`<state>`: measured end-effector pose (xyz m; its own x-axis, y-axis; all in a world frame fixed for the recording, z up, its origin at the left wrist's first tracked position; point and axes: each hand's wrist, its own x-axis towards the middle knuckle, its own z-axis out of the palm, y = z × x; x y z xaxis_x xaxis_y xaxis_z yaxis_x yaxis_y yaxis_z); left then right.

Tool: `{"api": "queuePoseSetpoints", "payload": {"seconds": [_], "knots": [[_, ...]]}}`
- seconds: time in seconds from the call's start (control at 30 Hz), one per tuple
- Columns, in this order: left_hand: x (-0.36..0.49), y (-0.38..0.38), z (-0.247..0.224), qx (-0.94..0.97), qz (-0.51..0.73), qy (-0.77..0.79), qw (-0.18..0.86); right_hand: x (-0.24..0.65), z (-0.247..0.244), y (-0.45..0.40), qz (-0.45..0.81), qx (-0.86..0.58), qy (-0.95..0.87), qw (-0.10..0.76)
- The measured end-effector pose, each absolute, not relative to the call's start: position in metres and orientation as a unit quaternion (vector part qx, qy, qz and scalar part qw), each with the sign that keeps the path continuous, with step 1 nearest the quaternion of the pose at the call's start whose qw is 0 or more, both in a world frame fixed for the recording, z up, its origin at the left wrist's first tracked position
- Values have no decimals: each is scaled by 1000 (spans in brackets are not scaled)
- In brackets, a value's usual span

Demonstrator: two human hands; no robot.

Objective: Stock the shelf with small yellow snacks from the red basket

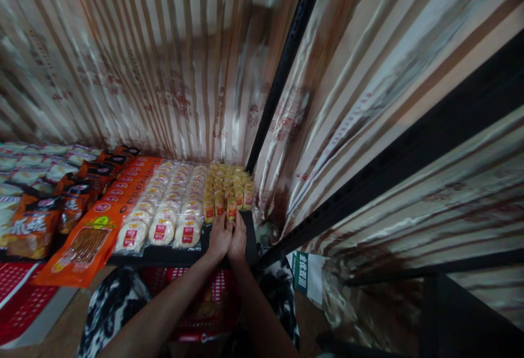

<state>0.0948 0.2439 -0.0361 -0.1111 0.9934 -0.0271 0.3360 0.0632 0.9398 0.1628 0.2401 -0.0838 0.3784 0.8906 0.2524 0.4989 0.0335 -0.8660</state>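
At the front of a block of small yellow snack packets (248, 198), my two hands are side by side. One yellow packet with a red label (231, 208) stands upright between their fingertips. My left hand (220, 237) is closed, fingers against the packet's left side. On its right side the fingers of my right hand (237, 236) press in, also closed. Left of the block lie rows of round white cakes in clear wrap (162, 230), red labels facing me. The yellow packets are too small in view for their contents to show.
A dark shelf (167, 256) carries the goods. Further left lie orange packs of brown sticks (88, 243) and orange-and-black bags (35, 227). Red baskets (188, 328) sit below. A black post (282, 74) and striped sheeting (184, 63) close off the back and right.
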Motion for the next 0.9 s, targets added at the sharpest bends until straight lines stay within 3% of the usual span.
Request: {"api": "queuePoseSetpoints", "payload": {"seconds": [0.53,0.7,0.9], "knots": [[86,246,-47,523,426,626,391,155,-84,235,148,-677,-532,487],[84,246,-47,559,385,631,375,154,-83,235,133,-685,-554,455],[84,245,-48,575,360,642,358,156,-89,235,122,-674,-550,478]]}}
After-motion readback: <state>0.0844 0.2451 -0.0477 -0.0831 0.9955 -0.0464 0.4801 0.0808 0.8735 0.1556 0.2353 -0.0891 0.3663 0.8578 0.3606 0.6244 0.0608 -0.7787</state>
